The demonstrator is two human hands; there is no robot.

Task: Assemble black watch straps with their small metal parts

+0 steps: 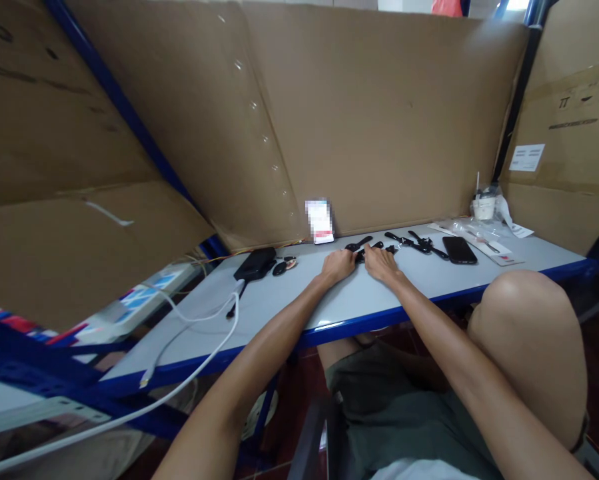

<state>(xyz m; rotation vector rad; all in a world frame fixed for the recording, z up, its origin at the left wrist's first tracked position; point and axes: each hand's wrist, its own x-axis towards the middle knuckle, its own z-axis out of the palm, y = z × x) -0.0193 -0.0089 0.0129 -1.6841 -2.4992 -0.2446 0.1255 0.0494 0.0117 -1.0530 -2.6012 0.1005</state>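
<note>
Grey laminate tabletop with a blue front edge [279, 303] carries every item that we note here. At its far right corner stands a small white cup [484, 208] in crumpled clear film, with a thin white stick upright in it; its other contents are too small to tell. Flat clear plastic sleeves [499, 241] lie just beside the cup, and what they hold is not legible either. A flat black smartphone [459, 249] rests near them, with loose black watch straps [419, 243] to its left. A black rectangular pouch [255, 264] sits well apart on the left, a white cable [204, 320] trailing from that area over the table edge. Our forearms reach forward and converge at the table's middle. Our left hand [338, 265] and right hand [382, 263] lie palm down, knuckles up, fingers curled onto a small black watch-strap piece [360, 254] lying on the tabletop between them. Both hands touch it; since the fingertips are hidden, we cannot tell whether either hand actually clamps it.
</note>
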